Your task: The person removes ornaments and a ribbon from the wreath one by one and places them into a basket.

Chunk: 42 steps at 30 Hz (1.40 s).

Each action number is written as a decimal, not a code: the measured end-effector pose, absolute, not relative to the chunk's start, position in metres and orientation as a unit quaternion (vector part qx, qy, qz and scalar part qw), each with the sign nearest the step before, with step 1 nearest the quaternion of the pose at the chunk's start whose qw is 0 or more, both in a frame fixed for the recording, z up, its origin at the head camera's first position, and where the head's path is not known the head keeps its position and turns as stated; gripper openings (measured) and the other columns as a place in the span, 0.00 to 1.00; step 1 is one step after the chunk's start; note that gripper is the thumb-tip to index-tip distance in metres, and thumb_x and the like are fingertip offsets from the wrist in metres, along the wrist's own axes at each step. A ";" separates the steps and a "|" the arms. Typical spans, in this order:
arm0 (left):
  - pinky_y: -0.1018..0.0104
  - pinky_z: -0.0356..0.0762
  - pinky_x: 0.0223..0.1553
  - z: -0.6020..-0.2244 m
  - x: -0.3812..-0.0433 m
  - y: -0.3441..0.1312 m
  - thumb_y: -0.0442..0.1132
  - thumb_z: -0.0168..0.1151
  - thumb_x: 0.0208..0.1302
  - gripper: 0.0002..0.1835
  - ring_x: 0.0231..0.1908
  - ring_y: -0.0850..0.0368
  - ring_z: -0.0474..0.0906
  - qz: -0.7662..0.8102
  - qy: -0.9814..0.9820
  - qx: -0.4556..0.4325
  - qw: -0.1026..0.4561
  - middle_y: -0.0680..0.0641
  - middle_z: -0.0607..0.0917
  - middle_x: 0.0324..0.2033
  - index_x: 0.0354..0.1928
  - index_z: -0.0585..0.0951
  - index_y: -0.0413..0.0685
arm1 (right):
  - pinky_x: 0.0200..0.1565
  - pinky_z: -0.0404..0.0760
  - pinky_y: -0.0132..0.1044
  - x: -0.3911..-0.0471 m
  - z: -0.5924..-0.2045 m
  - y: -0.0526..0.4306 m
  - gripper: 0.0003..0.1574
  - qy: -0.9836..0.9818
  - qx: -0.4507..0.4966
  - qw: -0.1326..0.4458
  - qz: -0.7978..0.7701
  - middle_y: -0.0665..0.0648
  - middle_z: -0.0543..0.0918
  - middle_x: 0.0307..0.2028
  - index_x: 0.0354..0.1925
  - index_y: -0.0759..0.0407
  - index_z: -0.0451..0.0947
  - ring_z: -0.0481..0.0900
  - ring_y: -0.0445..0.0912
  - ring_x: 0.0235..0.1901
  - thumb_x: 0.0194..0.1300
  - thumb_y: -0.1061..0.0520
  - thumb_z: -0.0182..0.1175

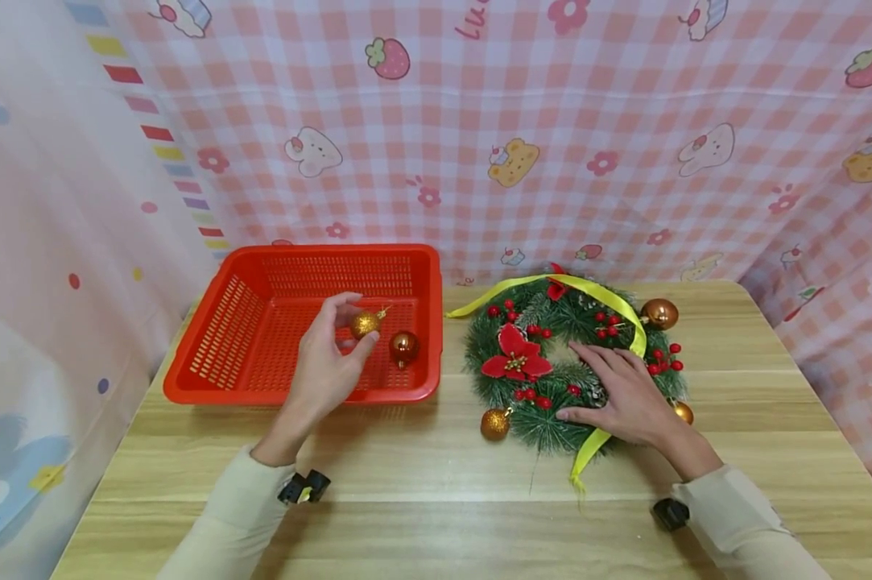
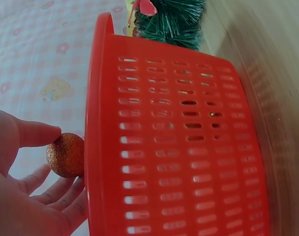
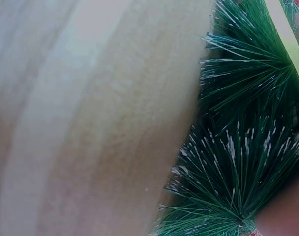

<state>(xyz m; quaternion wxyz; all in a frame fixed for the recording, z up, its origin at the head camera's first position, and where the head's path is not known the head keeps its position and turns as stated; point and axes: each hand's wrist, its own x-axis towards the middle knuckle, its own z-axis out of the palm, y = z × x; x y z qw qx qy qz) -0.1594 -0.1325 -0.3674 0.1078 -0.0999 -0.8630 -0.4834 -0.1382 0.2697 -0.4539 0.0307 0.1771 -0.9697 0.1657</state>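
Between thumb and fingers, my left hand (image 1: 327, 354) pinches a glittery gold Christmas ball (image 1: 365, 324), over the red plastic basket (image 1: 436, 322). In the left wrist view the same ball (image 2: 66, 155) shows beside the basket's rim. A shiny copper Christmas ball (image 1: 403, 346) lies in the basket. On the right, my right hand (image 1: 627, 399) rests on the green wreath (image 1: 486, 362) with its fingers extended. The wreath carries a red flower (image 1: 517, 354), red berries and a yellow ribbon (image 1: 591, 290). In the right wrist view, green bristles (image 3: 243, 147) lie beside that hand.
Around the wreath sit a glittery gold ball (image 1: 495, 424) at the front left, a shiny copper ball (image 1: 659, 313) at the back right and a gold ball (image 1: 683, 412) partly hidden at the right. A checked curtain (image 1: 443, 161) hangs behind the wooden table (image 1: 436, 515).
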 end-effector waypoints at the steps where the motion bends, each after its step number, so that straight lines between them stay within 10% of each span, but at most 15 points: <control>1: 0.58 0.77 0.43 -0.368 -0.159 -0.134 0.34 0.63 0.59 0.26 0.50 0.53 0.73 -0.483 -0.864 -0.098 0.106 0.47 0.76 0.48 0.58 0.68 0.52 | 0.63 0.49 0.57 -0.138 -0.454 0.270 0.64 -0.970 0.176 0.030 0.166 0.60 0.64 0.65 0.71 0.48 0.53 0.59 0.58 0.64 0.44 0.23 0.61; 42: 0.53 0.70 0.54 -0.368 -0.144 -0.116 0.38 0.63 0.60 0.24 0.54 0.57 0.71 -0.470 -0.869 -0.141 0.065 0.53 0.76 0.52 0.57 0.69 0.56 | 0.63 0.50 0.58 -0.137 -0.453 0.270 0.64 -0.969 0.182 0.027 0.166 0.60 0.64 0.65 0.71 0.47 0.52 0.60 0.58 0.64 0.44 0.22 0.60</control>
